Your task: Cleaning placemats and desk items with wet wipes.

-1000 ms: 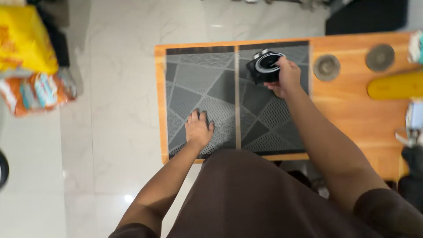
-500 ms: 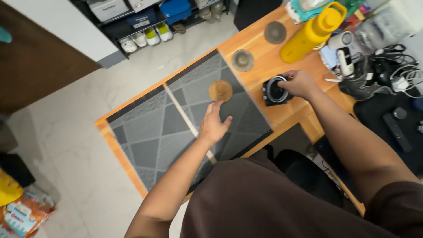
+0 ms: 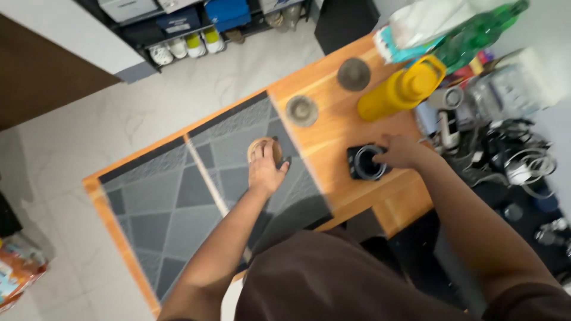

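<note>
My left hand rests its fingers on a round brown coaster that lies on the right grey patterned placemat. My right hand grips the rim of a square black coaster holder standing on the bare wooden table, right of the mats. Two more round coasters lie further back on the wood.
A second grey placemat lies to the left. A yellow bottle, a green bottle, cables and gadgets crowd the table's right end. Shelves with shoes stand across the marble floor. A bright orange bag sits far left.
My right hand carried the black holder off the mat onto the bare wood. My left hand left the mat's near edge and reached onto the brown coaster. The view swung around.
</note>
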